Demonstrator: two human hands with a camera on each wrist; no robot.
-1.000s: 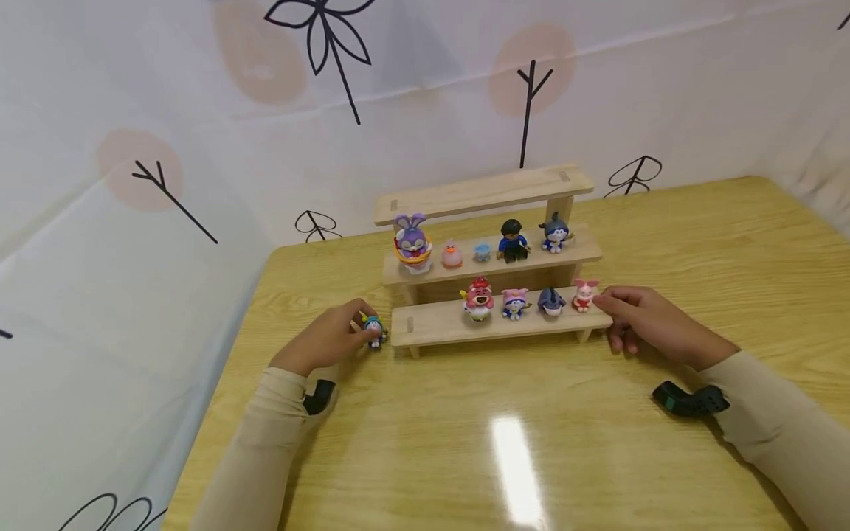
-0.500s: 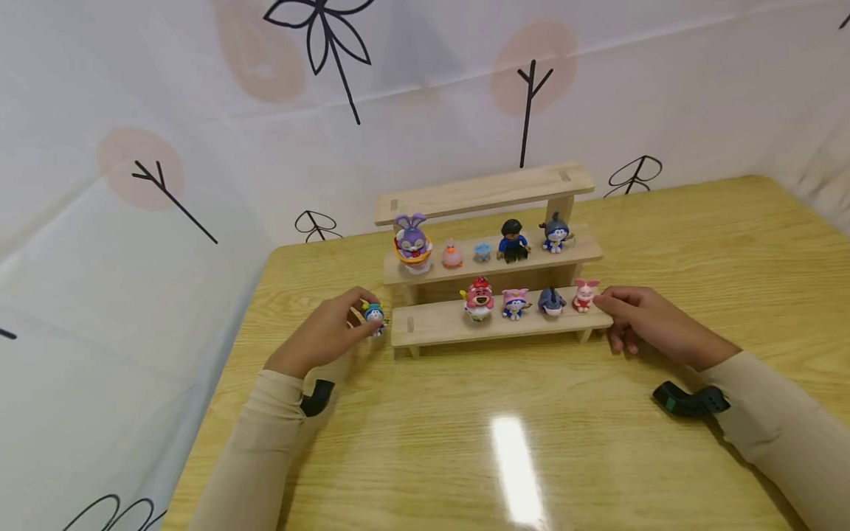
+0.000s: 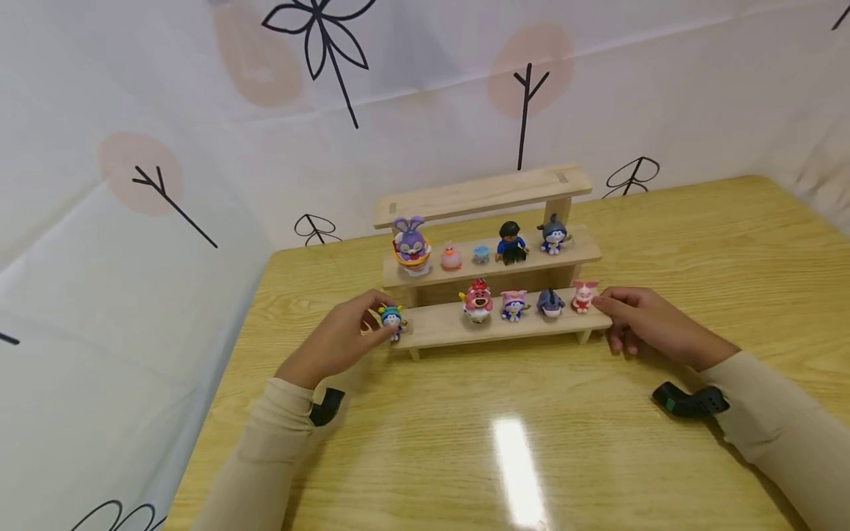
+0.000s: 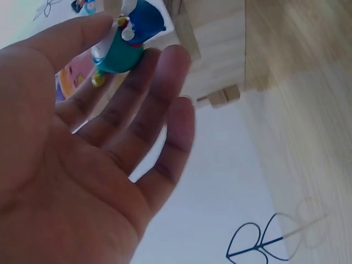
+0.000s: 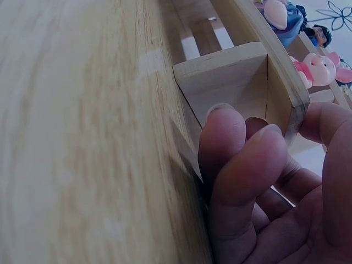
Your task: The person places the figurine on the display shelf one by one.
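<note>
My left hand (image 3: pixel 337 338) pinches a small figurine (image 3: pixel 391 318) with a teal hat and blue body between thumb and fingers, over the left end of the lowest step of a wooden display shelf (image 3: pixel 434 323). In the left wrist view the teal hat (image 4: pixel 122 54) and a yellow ball show beside the fingertips. My right hand (image 3: pixel 645 318) grips the right end of that step, thumb at its top corner and fingers curled at the side. Nearest the thumb stands a pink piglet figurine (image 3: pixel 582 296). Whether the held figurine touches the wood I cannot tell.
Along the lowest step stand a red bear figurine (image 3: pixel 477 301), a pink-hatted figurine (image 3: pixel 513 304) and a grey-blue donkey figurine (image 3: pixel 550 303). The middle step carries several more, including a purple rabbit (image 3: pixel 412 247). A patterned cloth (image 3: pixel 425 88) hangs behind the table (image 3: pixel 425 442).
My left hand has lifted the teal-hatted figurine off the table and carried it right, to the lowest step's left end. The right hand stays at the shelf's right end.
</note>
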